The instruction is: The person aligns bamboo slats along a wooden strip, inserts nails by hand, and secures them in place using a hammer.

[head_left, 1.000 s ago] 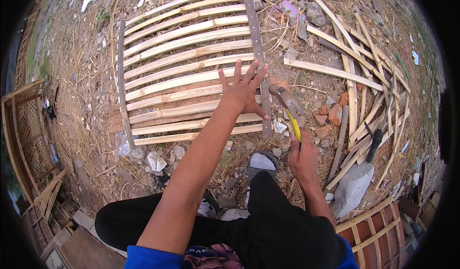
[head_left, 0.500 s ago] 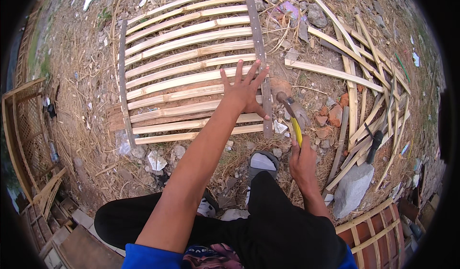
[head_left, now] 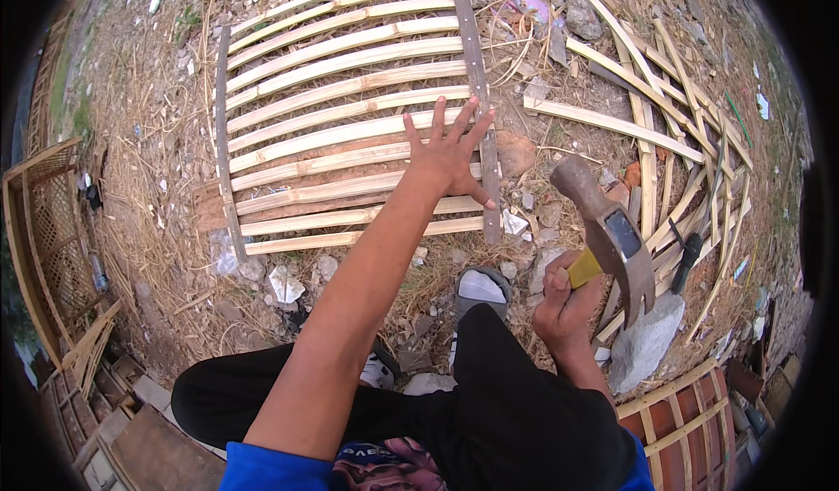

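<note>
The left hand (head_left: 450, 152) is spreading its fingers wide and pressing flat on the pale bamboo slat panel (head_left: 350, 115) lying on the ground, likely to keep it from sliding. The right hand (head_left: 564, 303) is wrapping tight around the yellow handle of the rusty metal claw hammer (head_left: 612, 233), holding it up in the air just right of the panel. The hammer's long side is running from the hand up and away, its head pointing toward the dark wooden cross strip (head_left: 476, 98).

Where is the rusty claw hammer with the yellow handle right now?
The rusty claw hammer is raised in the right hand, right of the slatted bamboo panel, which the left hand presses.
</note>
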`<state>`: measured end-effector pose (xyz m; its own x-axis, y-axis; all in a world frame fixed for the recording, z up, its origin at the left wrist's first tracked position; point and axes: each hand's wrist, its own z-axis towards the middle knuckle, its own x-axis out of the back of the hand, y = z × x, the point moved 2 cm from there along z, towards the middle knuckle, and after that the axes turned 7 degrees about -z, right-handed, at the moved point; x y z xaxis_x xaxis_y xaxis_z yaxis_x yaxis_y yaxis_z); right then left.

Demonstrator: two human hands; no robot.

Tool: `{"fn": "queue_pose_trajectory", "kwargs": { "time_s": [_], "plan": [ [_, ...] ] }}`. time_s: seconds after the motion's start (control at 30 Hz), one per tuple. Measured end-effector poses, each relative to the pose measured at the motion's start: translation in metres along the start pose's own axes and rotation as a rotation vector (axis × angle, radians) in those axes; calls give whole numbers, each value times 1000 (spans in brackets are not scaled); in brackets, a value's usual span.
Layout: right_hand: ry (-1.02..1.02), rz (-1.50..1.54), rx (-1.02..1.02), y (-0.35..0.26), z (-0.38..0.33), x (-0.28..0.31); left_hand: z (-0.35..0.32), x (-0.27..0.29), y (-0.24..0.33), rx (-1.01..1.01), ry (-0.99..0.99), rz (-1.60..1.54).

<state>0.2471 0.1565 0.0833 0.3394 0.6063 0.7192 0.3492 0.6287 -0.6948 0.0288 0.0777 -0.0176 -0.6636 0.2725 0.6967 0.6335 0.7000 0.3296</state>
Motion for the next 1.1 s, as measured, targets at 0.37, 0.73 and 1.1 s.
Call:
{"fn": "queue_pose_trajectory", "kwargs": {
  "time_s": [0.37, 0.73, 1.1],
  "plan": [
    [-187, -239, -216, 40, -15, -41, -7, 2, -10, 26, 8, -8],
    [-138, -111, -93, 10, -6, -15, -5, -3, -14, 21, 28, -8],
    [-211, -293, -282, 57, -16, -28, -8, -5, -10, 21, 5, -3]
  ]
}}
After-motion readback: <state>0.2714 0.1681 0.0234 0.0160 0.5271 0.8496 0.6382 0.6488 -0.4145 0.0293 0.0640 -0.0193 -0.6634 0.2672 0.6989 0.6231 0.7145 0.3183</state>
